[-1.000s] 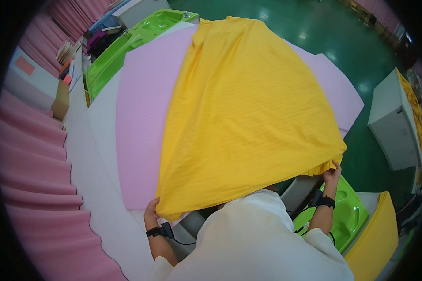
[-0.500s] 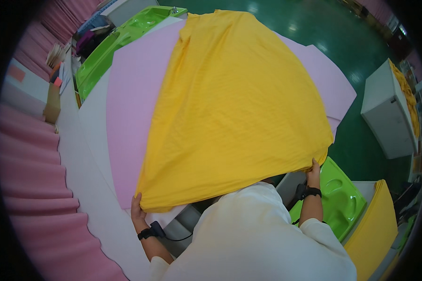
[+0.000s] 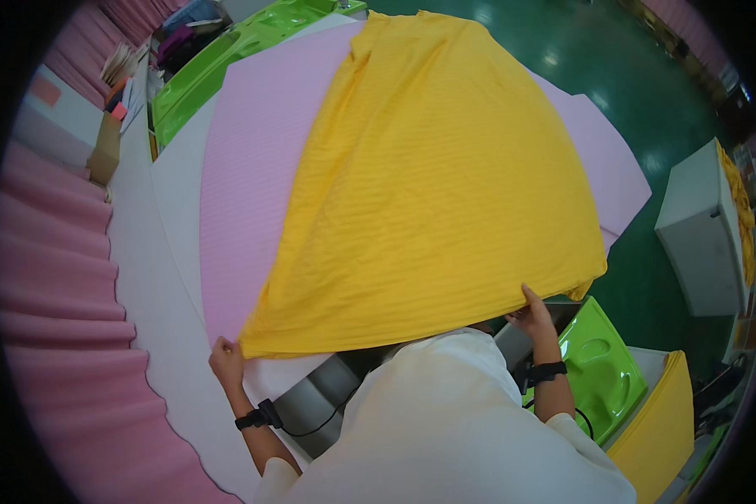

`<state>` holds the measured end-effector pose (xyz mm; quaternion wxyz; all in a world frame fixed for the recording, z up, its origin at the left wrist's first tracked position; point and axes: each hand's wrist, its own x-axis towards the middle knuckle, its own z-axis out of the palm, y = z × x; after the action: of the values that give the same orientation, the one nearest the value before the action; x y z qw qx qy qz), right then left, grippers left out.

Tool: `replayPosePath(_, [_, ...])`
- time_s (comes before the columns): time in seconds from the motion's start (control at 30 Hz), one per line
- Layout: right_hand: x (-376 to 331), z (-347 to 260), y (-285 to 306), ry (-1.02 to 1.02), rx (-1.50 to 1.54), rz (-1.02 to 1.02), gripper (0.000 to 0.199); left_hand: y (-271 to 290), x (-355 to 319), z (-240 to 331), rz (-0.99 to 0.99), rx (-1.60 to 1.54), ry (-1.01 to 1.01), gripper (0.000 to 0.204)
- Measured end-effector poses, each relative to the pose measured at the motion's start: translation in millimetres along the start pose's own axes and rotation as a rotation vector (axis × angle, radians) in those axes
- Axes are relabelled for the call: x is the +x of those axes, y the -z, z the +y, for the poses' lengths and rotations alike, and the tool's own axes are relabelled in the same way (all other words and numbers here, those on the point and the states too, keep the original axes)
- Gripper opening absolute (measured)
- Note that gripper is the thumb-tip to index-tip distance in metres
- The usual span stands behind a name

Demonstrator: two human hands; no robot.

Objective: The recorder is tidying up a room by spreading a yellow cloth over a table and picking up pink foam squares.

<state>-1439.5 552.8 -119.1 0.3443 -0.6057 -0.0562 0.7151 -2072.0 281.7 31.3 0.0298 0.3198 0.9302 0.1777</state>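
A large yellow cloth (image 3: pixel 445 176) lies spread before me over a pink sheet (image 3: pixel 252 160), with soft creases running down its left part. My left hand (image 3: pixel 226 361) is closed on the cloth's near left corner. Along the near edge, right of the middle, my right hand (image 3: pixel 532 317) pinches the hem, the thumb on top and the other fingers underneath. The cloth's near right corner hangs loose beyond that hand. Each wrist wears a black strap with a small device, and a cable runs from it.
Pink curtains (image 3: pixel 59 277) hang along the left. Green molded trays stand at the far left (image 3: pixel 227 63) and near right (image 3: pixel 601 357). A white cabinet (image 3: pixel 697 227) with yellow cloth on it stands on the green floor at right. More yellow fabric (image 3: pixel 659 428) lies near right.
My left hand has moved left and slightly up, drawing the corner out. My right hand has slid left along the hem, away from the right corner. The whole view has shifted a little.
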Motion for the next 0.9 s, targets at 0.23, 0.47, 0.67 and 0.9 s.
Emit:
replayPosePath(0.23, [-17, 0, -23, 0.356, 0.089, 0.033, 0.044, 0, -34, -34, 0.183, 0.173, 0.213, 0.022])
replayPosePath(0.47, [17, -124, 3, 0.477, -0.026, 0.273, 0.048, -48, 17, -46, 0.06, -0.215, 0.265, 0.063])
replayPosePath(0.67, [37, -93, -31, 0.425, -0.15, -0.186, 0.054, -102, 48, 11, -0.417, -0.841, 0.568, 0.067])
replayPosePath(0.9, [-10, -93, -47, 0.485, -0.197, -0.177, 0.06, -70, -21, 89, -0.15, -0.902, 0.408, 0.05])
